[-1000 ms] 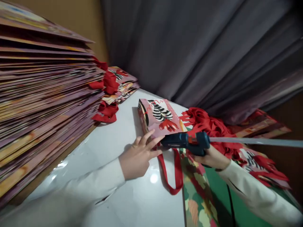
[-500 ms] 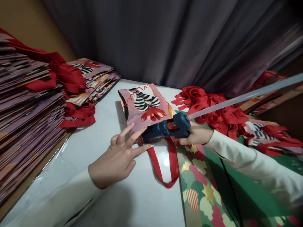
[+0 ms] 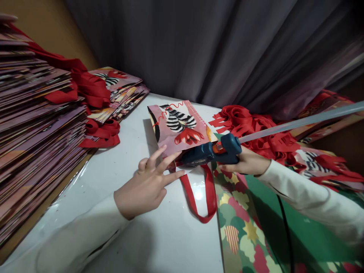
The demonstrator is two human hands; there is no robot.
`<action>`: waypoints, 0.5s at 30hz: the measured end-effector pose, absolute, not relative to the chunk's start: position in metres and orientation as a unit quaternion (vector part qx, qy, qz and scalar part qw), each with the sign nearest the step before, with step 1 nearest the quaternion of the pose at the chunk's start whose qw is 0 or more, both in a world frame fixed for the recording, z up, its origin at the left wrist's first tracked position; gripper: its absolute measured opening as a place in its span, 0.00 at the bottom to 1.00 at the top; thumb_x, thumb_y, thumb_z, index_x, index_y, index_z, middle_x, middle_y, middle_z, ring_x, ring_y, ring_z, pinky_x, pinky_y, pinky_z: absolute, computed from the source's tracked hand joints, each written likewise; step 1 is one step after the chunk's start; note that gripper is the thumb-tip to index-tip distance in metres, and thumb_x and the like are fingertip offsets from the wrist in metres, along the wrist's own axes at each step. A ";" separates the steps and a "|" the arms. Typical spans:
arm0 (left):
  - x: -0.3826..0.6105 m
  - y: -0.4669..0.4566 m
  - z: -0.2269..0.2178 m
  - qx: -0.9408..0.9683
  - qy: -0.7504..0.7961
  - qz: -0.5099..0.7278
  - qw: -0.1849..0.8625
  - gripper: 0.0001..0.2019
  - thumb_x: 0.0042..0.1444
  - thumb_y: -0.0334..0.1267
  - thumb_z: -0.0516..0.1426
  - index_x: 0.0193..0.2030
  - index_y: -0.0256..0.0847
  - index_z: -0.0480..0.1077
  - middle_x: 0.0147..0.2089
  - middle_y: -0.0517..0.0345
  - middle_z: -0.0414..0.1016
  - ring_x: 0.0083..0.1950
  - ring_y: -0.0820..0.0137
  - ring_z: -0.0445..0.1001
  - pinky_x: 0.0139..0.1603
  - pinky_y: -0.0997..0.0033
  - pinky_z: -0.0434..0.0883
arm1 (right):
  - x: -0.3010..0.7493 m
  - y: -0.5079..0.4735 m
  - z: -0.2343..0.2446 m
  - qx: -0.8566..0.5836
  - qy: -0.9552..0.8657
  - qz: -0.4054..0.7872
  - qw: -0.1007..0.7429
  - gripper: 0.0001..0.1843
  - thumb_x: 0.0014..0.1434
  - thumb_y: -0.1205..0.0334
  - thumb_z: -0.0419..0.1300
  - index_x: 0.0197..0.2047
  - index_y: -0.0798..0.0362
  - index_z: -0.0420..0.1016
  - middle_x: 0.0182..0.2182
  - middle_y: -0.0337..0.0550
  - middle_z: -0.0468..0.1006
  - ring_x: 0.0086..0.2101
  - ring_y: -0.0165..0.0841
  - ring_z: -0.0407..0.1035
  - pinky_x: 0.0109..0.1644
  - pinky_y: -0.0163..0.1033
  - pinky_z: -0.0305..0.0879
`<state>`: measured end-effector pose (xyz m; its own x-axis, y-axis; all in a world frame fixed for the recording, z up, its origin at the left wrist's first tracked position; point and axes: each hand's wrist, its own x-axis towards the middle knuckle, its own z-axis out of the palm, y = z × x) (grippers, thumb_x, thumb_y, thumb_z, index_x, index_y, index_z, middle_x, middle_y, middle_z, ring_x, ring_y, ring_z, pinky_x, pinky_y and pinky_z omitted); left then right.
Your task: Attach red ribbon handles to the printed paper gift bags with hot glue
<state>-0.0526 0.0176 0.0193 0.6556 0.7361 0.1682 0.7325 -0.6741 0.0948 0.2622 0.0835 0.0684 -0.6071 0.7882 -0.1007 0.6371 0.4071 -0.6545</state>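
A pink paper gift bag (image 3: 182,121) with a black-and-white striped bow and a red flower printed on it lies flat on the white table, its mouth toward me. A red ribbon handle (image 3: 189,197) loops out from that mouth. My left hand (image 3: 145,185) rests at the mouth's left side, fingers spread, some on the printed panel and one on the white inner flap. In my right hand (image 3: 247,161) is a dark blue hot glue gun (image 3: 199,153), its front at the bag's mouth, its nozzle tip hidden. A long translucent glue stick (image 3: 298,123) sticks out of its back.
Tall stacks of folded bags (image 3: 36,125) with red ribbons (image 3: 93,91) stand on the left. A heap of red ribbon handles (image 3: 256,125) lies behind my right hand. Christmas-patterned board (image 3: 244,227) and a black cord (image 3: 286,227) are at right. A grey curtain (image 3: 170,49) hangs behind.
The glue gun has moved slightly right relative to the bag. My left hand keeps its place at the bag's mouth. The whole view has shifted a little.
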 end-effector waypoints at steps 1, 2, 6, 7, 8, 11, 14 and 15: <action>-0.053 0.017 0.019 0.909 0.406 0.095 0.012 0.37 0.50 0.25 0.51 0.65 0.62 0.61 0.72 0.55 0.42 0.71 0.40 0.40 0.48 0.49 0.63 | 0.264 0.083 0.068 -0.431 -0.830 0.336 0.114 0.12 0.50 0.56 0.63 0.36 0.55 0.75 0.30 0.41 0.77 0.31 0.35 0.71 0.37 0.39 0.71; -0.053 0.017 0.019 0.908 0.408 0.095 0.014 0.36 0.50 0.25 0.51 0.64 0.62 0.62 0.72 0.55 0.42 0.71 0.40 0.40 0.48 0.49 0.63 | 0.265 0.083 0.068 -0.434 -0.827 0.338 0.116 0.13 0.50 0.56 0.63 0.36 0.55 0.76 0.30 0.41 0.77 0.32 0.36 0.71 0.37 0.39 0.72; -0.053 0.017 0.016 0.907 0.406 0.110 0.015 0.35 0.50 0.25 0.52 0.63 0.60 0.64 0.73 0.57 0.42 0.71 0.41 0.40 0.50 0.49 0.61 | 0.268 0.081 0.071 -0.453 -0.811 0.349 0.123 0.15 0.49 0.57 0.64 0.39 0.55 0.75 0.32 0.42 0.78 0.32 0.36 0.72 0.37 0.38 0.72; -0.053 0.017 0.016 0.907 0.405 0.116 0.017 0.35 0.50 0.25 0.53 0.63 0.60 0.64 0.73 0.57 0.42 0.72 0.42 0.40 0.51 0.50 0.61 | 0.268 0.081 0.073 -0.458 -0.811 0.342 0.128 0.17 0.49 0.57 0.64 0.41 0.55 0.74 0.33 0.42 0.78 0.32 0.36 0.72 0.37 0.38 0.72; -0.053 0.017 0.015 0.906 0.404 0.123 0.019 0.34 0.49 0.25 0.53 0.62 0.60 0.65 0.73 0.58 0.43 0.72 0.43 0.40 0.51 0.51 0.61 | 0.269 0.080 0.074 -0.461 -0.812 0.333 0.134 0.19 0.48 0.56 0.64 0.43 0.55 0.73 0.34 0.42 0.78 0.32 0.36 0.72 0.36 0.38 0.72; -0.052 0.018 0.014 0.905 0.402 0.137 0.024 0.33 0.48 0.25 0.54 0.61 0.58 0.67 0.73 0.59 0.44 0.72 0.44 0.42 0.51 0.54 0.60 | 0.270 0.079 0.080 -0.457 -0.818 0.325 0.128 0.19 0.50 0.57 0.64 0.44 0.55 0.71 0.33 0.42 0.78 0.32 0.35 0.73 0.36 0.38 0.72; -0.051 0.017 0.014 0.904 0.406 0.134 0.018 0.31 0.49 0.25 0.55 0.60 0.57 0.68 0.73 0.59 0.43 0.72 0.45 0.41 0.50 0.54 0.60 | 0.273 0.076 0.086 -0.470 -0.818 0.313 0.109 0.16 0.53 0.57 0.62 0.43 0.56 0.70 0.34 0.45 0.78 0.33 0.36 0.72 0.37 0.37 0.72; -0.050 0.017 0.015 0.903 0.408 0.131 0.017 0.31 0.49 0.25 0.54 0.59 0.57 0.68 0.73 0.59 0.43 0.72 0.45 0.41 0.51 0.54 0.60 | 0.274 0.075 0.089 -0.479 -0.818 0.301 0.103 0.16 0.54 0.57 0.62 0.43 0.56 0.69 0.35 0.46 0.77 0.34 0.37 0.72 0.38 0.38 0.72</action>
